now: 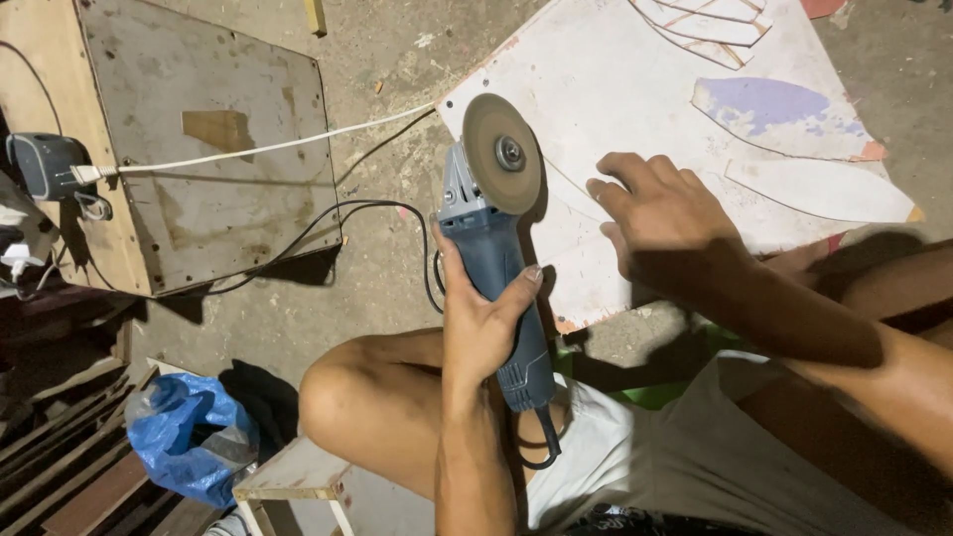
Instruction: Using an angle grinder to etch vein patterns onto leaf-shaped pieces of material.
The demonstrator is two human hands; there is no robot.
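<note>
One big white board (615, 89) is lying flat on the concrete floor (397, 298), filling the upper right, with curved pencil-like lines and pale leaf-shaped cut pieces (814, 189) sitting on it, one patched with purple. A grey worn panel (208, 149) is lying to the upper left, with a white cord (268, 147) running across it to a dark plug box (45, 164) at the left edge. The person is sitting low, bare knee (338, 397) pointing left, light shorts (675, 457) showing below. The left hand (481, 323) is wrapping tight around the body of a blue angle grinder (491, 248), fingers closed on the grip; the grinder is hovering at the board's left edge, its round disc (503, 154) facing up toward the camera and overlapping the board edge. The right hand (660, 213) is pressing flat on the board, fingers spread wide, holding nothing, just right of the disc. A black cable (347, 213) is looping over the floor behind the grinder. A crumpled blue plastic bag (189, 432) is sitting lower left beside a small wooden stool (293, 476).
</note>
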